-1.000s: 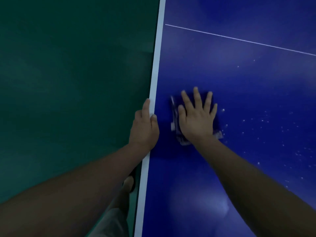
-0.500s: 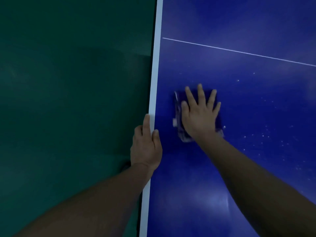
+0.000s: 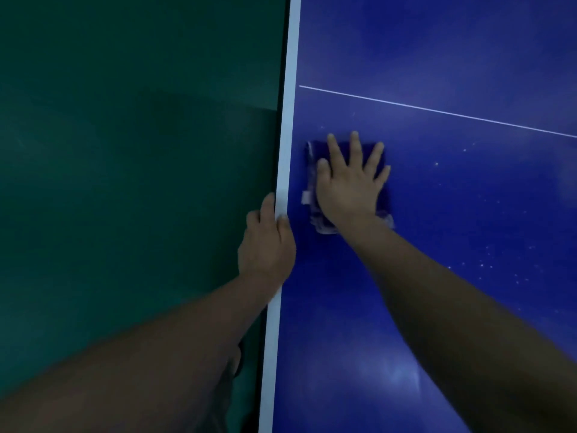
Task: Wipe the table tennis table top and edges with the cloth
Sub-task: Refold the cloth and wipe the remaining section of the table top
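My right hand (image 3: 349, 182) lies flat on the cloth (image 3: 379, 203), fingers straight and spread, palm pressing it onto the blue table top (image 3: 437, 229). The cloth is dark blue, folded to a rough rectangle, with pale frayed trim showing at its 9 o'clock side and at the 6 o'clock corners. It sits just beside the white edge stripe (image 3: 288, 120), with a narrow strip of bare blue between them.

My left hand (image 3: 265, 245) is on the table edge at 8 o'clock from the cloth. The index finger runs straight along the outside of the stripe, the thumb rests on the top face, and the other fingers curl over the rim, so it grips the edge. The hands are near each other but not touching.

The thin white centre line (image 3: 437, 112) crosses the top at 12 o'clock from the cloth, well apart from it. Open blue surface spans 12 to 5 o'clock of the cloth. Pale specks (image 3: 487, 265) are scattered at 3 to 5 o'clock, densest around 4. A glare patch (image 3: 396, 375) lies at 6 o'clock, between my forearms.

Past the stripe at 9 o'clock the green floor (image 3: 125, 182) lies below the table. A dark shape under my left forearm is too dim to tell.
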`<state>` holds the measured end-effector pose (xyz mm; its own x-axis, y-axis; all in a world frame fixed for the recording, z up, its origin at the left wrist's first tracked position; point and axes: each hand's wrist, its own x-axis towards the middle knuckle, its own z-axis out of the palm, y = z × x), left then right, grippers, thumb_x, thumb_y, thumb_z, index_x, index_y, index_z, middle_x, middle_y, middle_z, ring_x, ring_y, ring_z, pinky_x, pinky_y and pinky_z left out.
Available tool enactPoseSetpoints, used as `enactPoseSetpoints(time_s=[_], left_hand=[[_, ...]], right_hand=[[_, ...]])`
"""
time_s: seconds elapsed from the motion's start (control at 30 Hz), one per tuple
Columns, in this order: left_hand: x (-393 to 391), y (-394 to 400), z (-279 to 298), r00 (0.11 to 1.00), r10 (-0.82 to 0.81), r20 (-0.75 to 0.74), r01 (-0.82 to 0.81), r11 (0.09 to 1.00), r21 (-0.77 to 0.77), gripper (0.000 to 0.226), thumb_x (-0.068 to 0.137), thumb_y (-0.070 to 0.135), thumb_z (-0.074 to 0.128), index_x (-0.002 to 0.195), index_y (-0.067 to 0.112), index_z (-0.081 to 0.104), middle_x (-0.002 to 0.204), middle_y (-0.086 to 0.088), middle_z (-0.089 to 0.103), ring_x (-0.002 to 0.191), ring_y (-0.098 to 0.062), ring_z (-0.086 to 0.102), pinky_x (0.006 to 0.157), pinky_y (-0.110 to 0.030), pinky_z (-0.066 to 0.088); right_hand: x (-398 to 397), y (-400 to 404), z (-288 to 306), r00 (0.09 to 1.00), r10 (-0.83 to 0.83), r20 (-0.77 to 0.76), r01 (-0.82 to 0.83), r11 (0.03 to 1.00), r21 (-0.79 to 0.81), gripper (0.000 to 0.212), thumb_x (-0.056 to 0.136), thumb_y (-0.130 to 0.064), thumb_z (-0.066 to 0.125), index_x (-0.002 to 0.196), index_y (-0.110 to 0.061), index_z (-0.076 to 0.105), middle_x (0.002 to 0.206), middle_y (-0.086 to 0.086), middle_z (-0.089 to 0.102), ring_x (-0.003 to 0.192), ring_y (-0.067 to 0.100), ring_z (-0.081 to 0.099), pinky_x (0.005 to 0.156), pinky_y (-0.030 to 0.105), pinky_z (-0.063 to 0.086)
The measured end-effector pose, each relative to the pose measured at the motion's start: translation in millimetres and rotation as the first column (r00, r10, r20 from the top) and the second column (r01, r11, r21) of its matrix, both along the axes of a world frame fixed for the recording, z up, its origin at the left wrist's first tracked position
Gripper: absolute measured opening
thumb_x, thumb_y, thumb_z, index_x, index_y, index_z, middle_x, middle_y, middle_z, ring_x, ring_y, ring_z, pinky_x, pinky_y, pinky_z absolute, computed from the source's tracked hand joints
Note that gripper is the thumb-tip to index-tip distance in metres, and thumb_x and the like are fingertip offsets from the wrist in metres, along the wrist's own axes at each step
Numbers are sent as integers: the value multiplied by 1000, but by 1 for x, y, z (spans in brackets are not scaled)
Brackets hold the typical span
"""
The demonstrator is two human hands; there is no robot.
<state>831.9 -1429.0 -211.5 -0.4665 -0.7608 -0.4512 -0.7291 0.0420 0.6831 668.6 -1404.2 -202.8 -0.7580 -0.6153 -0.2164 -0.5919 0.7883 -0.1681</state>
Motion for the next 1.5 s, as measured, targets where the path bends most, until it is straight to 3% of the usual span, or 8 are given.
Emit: enactPoseSetpoints(time_s=[0.23,0.47,0.67,0.93,1.03,1.2,1.4,1.5], left_hand=[[-54,-28,-9,992,125,1,-124,986,-107,45,106,34,27,150,23,31,132,-14,49,103,-30,55,79,-35,36],[-58,-26,-15,991,122,52,-112,978,-174,49,105,42,27,151,26,29,127,-13,52,98,-28,56,75,-35,35],[-59,-27,-14,988,120,96,-101,978,-184,54,101,50,26,149,26,30,127,-13,52,98,-31,58,75,-39,40],[-59,-26,-12,987,107,122,-84,980,-183,57,101,53,27,151,27,27,125,-10,51,97,-29,58,75,-37,40],[-59,-25,-14,987,112,118,-89,979,-182,56,101,52,28,152,27,28,127,-10,51,99,-29,57,75,-36,37],[-58,-26,-11,988,112,102,-92,979,-182,63,96,57,21,151,28,28,127,-10,51,101,-30,58,78,-41,44],[-58,-26,-10,986,102,128,-80,983,-167,60,99,56,24,153,29,24,131,-8,49,103,-28,57,81,-41,44],[-58,-27,-11,986,104,131,-82,983,-167,59,99,54,25,153,29,25,133,-8,49,104,-29,57,80,-41,44]], right_hand=[[5,59,4,916,399,-51,-397,917,52,56,101,-59,15,155,-44,21,167,-9,9,153,31,-8,120,61,2],[-31,-23,-6,1000,-23,-14,22,998,-60,53,103,-54,19,154,-43,24,167,-6,8,152,36,-12,119,62,-5],[-23,47,-2,925,370,-88,-375,926,-42,48,103,-52,27,143,-36,46,163,-7,25,154,32,1,120,60,8],[-86,-65,-4,983,-177,44,181,976,-117,47,102,-50,26,147,-41,36,166,-4,13,151,40,-10,117,66,-2],[-61,-83,-9,996,90,-9,-90,992,-93,49,102,-51,23,147,-41,37,165,-2,17,151,41,-6,117,66,-1],[-56,1,-1,866,495,-79,-498,867,-25,49,101,-51,23,144,-40,44,163,-8,25,153,33,3,120,59,7],[-80,-85,-6,999,53,-2,-53,998,-47,50,102,-52,22,151,-45,28,167,-3,10,151,42,-10,116,67,-4],[-46,-111,-10,978,207,-21,-208,976,-60,52,101,-53,18,151,-44,29,167,-2,11,150,44,-10,115,67,-5]])
